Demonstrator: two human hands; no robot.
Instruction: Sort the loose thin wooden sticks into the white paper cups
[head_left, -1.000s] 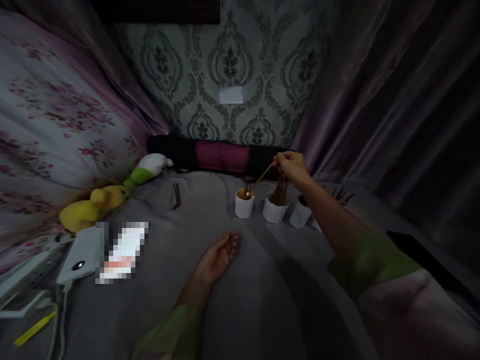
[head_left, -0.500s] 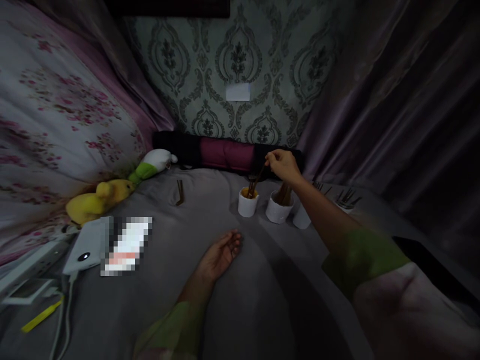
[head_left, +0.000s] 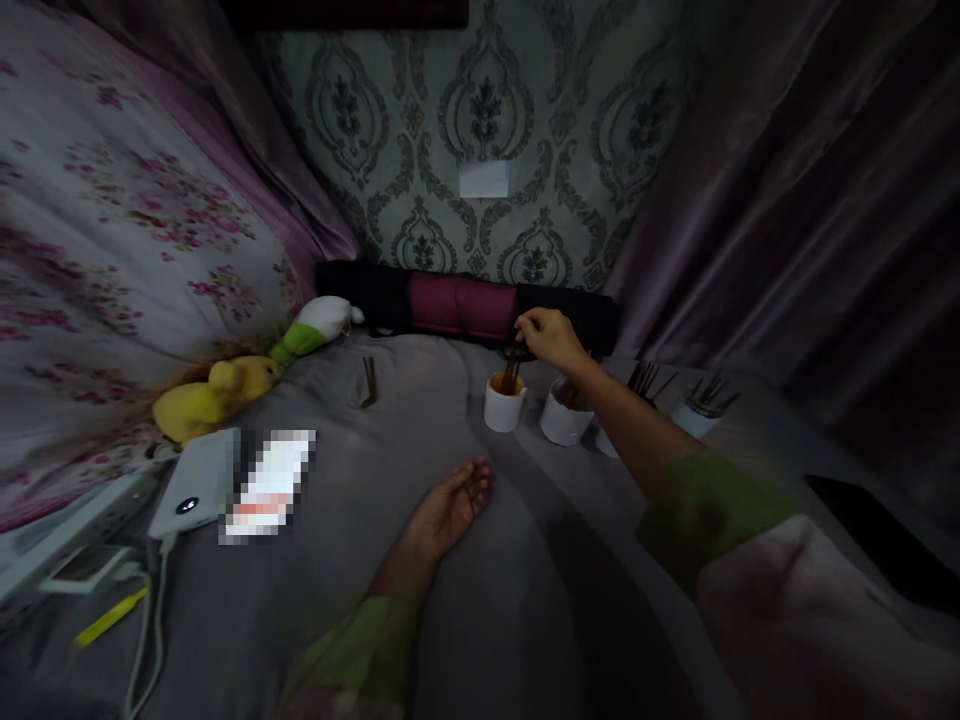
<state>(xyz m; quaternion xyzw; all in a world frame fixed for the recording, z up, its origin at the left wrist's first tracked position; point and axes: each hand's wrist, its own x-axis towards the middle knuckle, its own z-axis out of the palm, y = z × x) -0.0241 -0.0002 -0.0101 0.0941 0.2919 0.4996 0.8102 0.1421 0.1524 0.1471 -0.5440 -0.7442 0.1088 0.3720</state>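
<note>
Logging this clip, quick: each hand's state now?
Left hand: loosely open, empty, on the gray cloth.
Right hand: over the leftmost white cup; too dark to tell whether it grips a stick.

The right hand (head_left: 551, 338) is pinching near the tops of brown sticks (head_left: 510, 380) in the leftmost white cup (head_left: 504, 411), while the left hand (head_left: 450, 508) is lying loosely curled on grey cloth (head_left: 367, 455).

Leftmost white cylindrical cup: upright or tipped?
Upright: the leftmost white cylindrical cup stands on the grey cloth, rim up, slim brown stick-like pieces rising from it.
</note>
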